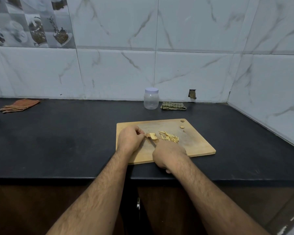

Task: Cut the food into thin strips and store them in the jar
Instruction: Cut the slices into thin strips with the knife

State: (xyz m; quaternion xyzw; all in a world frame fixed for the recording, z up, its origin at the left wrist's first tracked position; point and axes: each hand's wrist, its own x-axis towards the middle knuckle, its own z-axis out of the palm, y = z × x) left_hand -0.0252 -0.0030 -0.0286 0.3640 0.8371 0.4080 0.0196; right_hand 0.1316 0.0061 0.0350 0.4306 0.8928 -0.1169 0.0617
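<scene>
A wooden cutting board [199, 145] lies on the black counter. On it sits a small pale piece of food [152, 135], and my left hand [130, 139] pinches its left end with curled fingers. My right hand [168, 155] grips a knife whose handle is hidden; the blade [152, 142] reaches up to the piece. A heap of thin pale strips [170, 137] lies just right of the piece. A clear plastic jar [151, 99] with its white lid on stands by the back wall, behind the board.
A green checked cloth [173, 106] lies beside the jar. An orange striped cloth [19, 106] lies far left on the counter [58, 141]. A small scrap [182, 127] sits near the board's hole. Tiled walls close the back and right.
</scene>
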